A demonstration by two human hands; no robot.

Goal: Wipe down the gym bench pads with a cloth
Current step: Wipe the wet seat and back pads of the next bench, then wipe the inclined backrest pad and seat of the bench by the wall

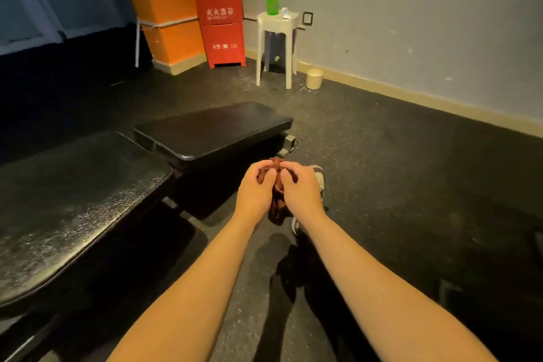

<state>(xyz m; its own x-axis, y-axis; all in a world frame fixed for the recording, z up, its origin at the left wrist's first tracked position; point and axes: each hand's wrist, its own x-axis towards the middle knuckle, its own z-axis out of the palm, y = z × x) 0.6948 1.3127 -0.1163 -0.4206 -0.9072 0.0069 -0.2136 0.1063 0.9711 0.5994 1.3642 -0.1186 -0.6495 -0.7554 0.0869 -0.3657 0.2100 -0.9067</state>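
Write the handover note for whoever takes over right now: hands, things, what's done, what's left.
Left hand and right hand: both grip the bunched dark red cloth between them, in the air beside the bench, touching neither pad.
Near pad, at left: speckled sheen, perhaps spray. Far pad: no such speckle.
Green spray bottle stands on the white stool by the wall.
Done: cloth in hand; any wiping cannot be confirmed.
Left: wipe both pads.
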